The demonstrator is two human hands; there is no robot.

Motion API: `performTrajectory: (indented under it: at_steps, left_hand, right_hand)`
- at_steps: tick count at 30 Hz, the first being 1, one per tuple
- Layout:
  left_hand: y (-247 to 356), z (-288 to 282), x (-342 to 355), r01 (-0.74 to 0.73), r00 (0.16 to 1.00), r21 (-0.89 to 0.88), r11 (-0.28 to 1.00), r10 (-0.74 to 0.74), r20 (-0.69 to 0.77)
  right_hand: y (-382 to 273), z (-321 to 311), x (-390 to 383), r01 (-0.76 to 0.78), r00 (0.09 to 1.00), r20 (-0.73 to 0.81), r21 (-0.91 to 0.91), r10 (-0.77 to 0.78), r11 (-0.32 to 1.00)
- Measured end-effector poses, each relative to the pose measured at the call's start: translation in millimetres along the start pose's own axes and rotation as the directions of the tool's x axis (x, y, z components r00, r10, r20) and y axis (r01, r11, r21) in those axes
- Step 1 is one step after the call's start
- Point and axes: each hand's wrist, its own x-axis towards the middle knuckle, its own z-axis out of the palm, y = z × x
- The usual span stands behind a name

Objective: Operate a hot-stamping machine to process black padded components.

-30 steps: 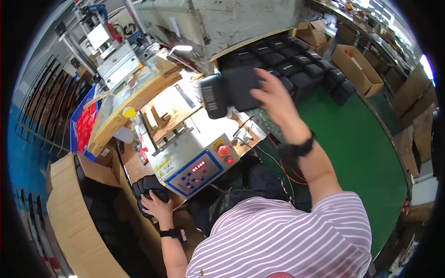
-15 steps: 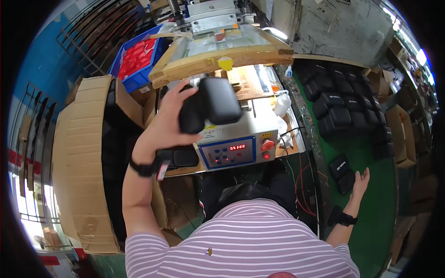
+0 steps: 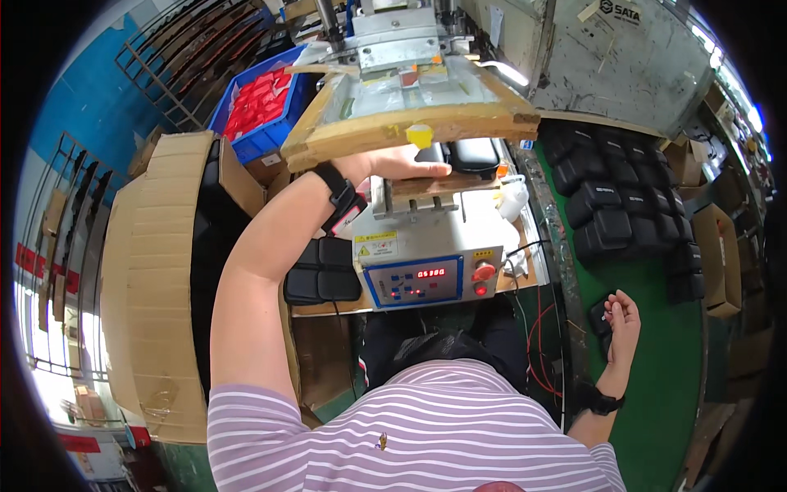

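Note:
Under the raised wooden-framed screen (image 3: pixel 418 127), an open black zip case (image 3: pixel 475 156) lies on the machine's fixture. My left hand (image 3: pixel 402 164) reaches in from the left and grips the case's left half, thumb stretched along its near side; the frame hides the other fingers. On the green surface to my right, my right hand (image 3: pixel 623 324) is closed, its bent fingers against the edge of another black case (image 3: pixel 601 321), which the hand partly covers. The machine's control panel (image 3: pixel 414 280), with a red lit display, faces me.
More black cases (image 3: pixel 338 271) lie left of the machine, and rows of them (image 3: pixel 602 225) stand at the right. A large cardboard box (image 3: pixel 156 287) and a blue crate (image 3: pixel 299 61) of red pieces are on the left. A white bottle (image 3: pixel 512 198) stands by the machine.
My left hand has moved forward, bringing the open case from above the machine to under the screen. The open right hand has closed at the case on the green surface.

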Motion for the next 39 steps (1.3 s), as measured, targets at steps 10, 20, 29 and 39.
performTrajectory:
  at_steps: [10,20,29,39]
  left_hand:
    - [48.9,30.9,-110.9,-0.500,0.866,-0.652,0.570,0.327,-0.378]
    - [-46.0,148.9,-180.0,0.560,0.560,-0.333,0.759,-0.642,-0.523]
    - [-89.5,245.4,-147.9,0.594,0.705,0.201,0.779,-0.384,-0.596]
    - [-8.9,272.8,-165.2,0.820,0.527,0.036,0.571,-0.729,-0.436]
  right_hand:
    - [-0.4,24.2,2.4,0.002,0.990,0.142,-0.016,0.000,1.000]
    - [-30.3,46.6,20.8,0.114,0.967,0.240,-0.097,-0.087,0.989]
    - [-68.6,112.3,48.6,0.204,0.900,0.413,-0.112,-0.142,0.973]
    - [-86.9,183.6,94.9,0.278,0.824,0.522,-0.032,-0.221,0.960]
